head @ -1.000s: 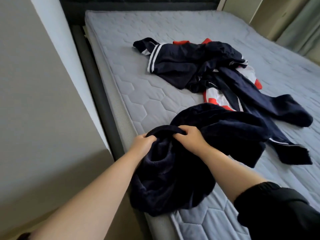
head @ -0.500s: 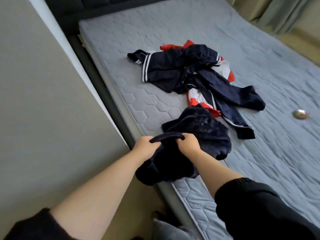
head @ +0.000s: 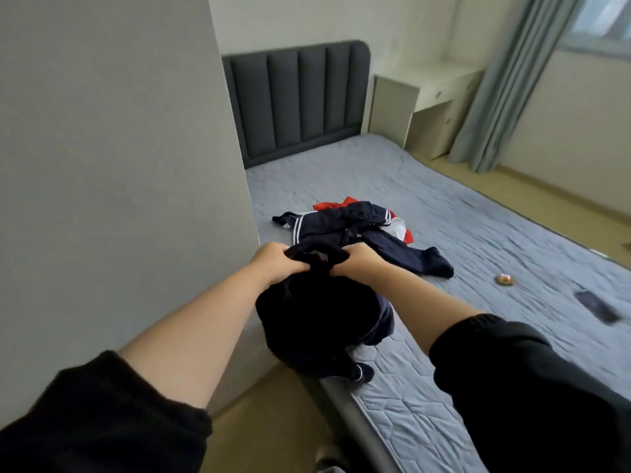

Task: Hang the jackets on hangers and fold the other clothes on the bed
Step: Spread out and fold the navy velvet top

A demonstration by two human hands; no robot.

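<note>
At the near corner of the bed (head: 478, 213), a dark navy garment (head: 321, 322) hung bunched from both hands, its lower folds sagging onto the mattress edge and partly over the side. The left hand (head: 273, 262) and the right hand (head: 358, 262) were each closed tight on the garment's top edge, close together, with a short band of cloth stretched between them; the fingers were curled under and mostly hidden by fabric. What kind of garment it was could not be told from its crumpled shape. Beyond it, farther up the mattress, lay a heap of navy, white and red clothes (head: 358, 230), tangled, with a long dark sleeve or leg trailing toward the right. Well apart to the right on the mattress sat a small round object (head: 504, 279) and a dark flat thing that looked like a phone (head: 596, 305), both blurred. No hanger showed anywhere in view. The step in hand seemed to be lifting the first piece clear to sort it, so the task looked barely begun. The next move likely called for spreading the hands apart along the top edge and shaking the cloth open, to learn whether it wanted a hanger or a fold on the bed.
</note>
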